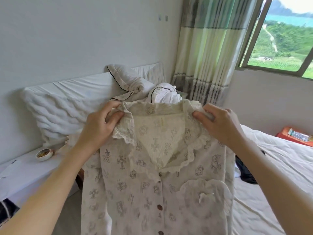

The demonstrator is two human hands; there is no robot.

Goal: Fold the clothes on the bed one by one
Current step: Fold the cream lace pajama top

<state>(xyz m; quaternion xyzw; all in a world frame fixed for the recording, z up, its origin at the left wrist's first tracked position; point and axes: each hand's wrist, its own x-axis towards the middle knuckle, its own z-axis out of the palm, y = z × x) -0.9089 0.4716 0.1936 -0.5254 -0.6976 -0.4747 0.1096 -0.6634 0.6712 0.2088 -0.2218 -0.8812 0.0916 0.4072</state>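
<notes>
Cream patterned pyjama shirt (pixel 152 184), lace collar and brown buttons, held up in the air over the bed (pixel 279 167), left hand (pixel 101 124) and right hand (pixel 220 122) each with a pinching grip on a shoulder; further clothes (pixel 135 89) heaped behind by the pillow (pixel 59 107).

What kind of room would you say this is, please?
Most likely a bedroom at home: a bed with white sheets and a pillow, a curtained window, and both hands holding up a patterned shirt.
</notes>
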